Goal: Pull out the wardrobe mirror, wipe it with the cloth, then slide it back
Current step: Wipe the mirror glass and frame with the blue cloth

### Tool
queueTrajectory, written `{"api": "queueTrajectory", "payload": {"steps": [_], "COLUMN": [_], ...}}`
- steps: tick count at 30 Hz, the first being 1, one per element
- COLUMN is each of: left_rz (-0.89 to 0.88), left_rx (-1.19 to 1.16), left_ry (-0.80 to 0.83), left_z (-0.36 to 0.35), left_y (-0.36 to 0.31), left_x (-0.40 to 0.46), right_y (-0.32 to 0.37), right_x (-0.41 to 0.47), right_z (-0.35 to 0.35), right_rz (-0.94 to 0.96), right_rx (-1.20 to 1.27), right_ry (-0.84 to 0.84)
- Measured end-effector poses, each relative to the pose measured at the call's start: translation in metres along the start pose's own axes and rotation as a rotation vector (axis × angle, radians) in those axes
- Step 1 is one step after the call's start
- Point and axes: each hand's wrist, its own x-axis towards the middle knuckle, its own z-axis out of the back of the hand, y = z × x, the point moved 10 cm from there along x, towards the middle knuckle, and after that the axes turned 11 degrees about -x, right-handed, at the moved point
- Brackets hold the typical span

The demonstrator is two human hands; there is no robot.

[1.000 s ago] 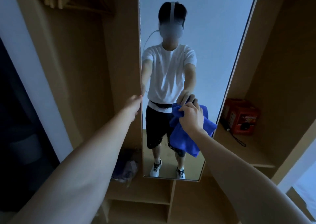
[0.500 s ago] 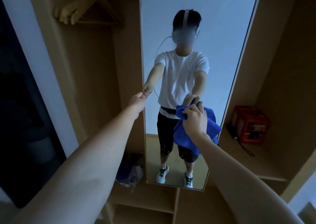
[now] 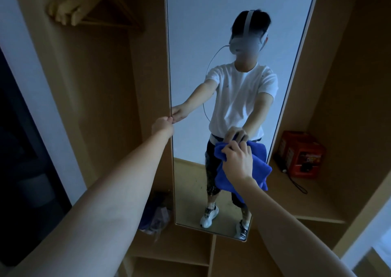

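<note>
The tall, narrow wardrobe mirror stands pulled out between two wooden compartments and faces me, showing my reflection. My left hand grips its left edge at about mid height. A blue cloth is bunched in my right hand, which holds it against the lower right part of the glass. The cloth hangs down below that hand.
Wooden hangers hang at the top of the left compartment. A red box with a black cord sits on the right shelf. A crumpled bag lies on the lower left shelf. Lower shelves run beneath the mirror.
The view has tilted and shifted, so the mirror and my reflection sit lower and further right in frame. My left hand keeps its grip on the edge, my right hand stays on the cloth.
</note>
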Motion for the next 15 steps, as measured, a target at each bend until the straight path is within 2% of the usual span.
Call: {"api": "queueTrajectory", "payload": {"steps": [2, 4, 10, 15], "left_rz": [0.0, 0.01, 0.043, 0.034], "left_rx": [0.004, 0.02, 0.068, 0.079], "left_ry": [0.01, 0.019, 0.06, 0.017], "left_z": [-0.002, -0.004, -0.013, -0.014], "left_y": [0.002, 0.004, 0.006, 0.009], "left_x": [0.003, 0.006, 0.016, 0.018], "right_y": [0.0, -0.005, -0.02, -0.008], "right_x": [0.0, 0.011, 0.046, 0.026], "right_z": [-0.005, 0.005, 0.056, 0.039], "right_rz": [-0.017, -0.066, -0.207, -0.111], "right_rx": [0.014, 0.082, 0.167, -0.078], "right_ry": [0.066, 0.065, -0.164, -0.141]}}
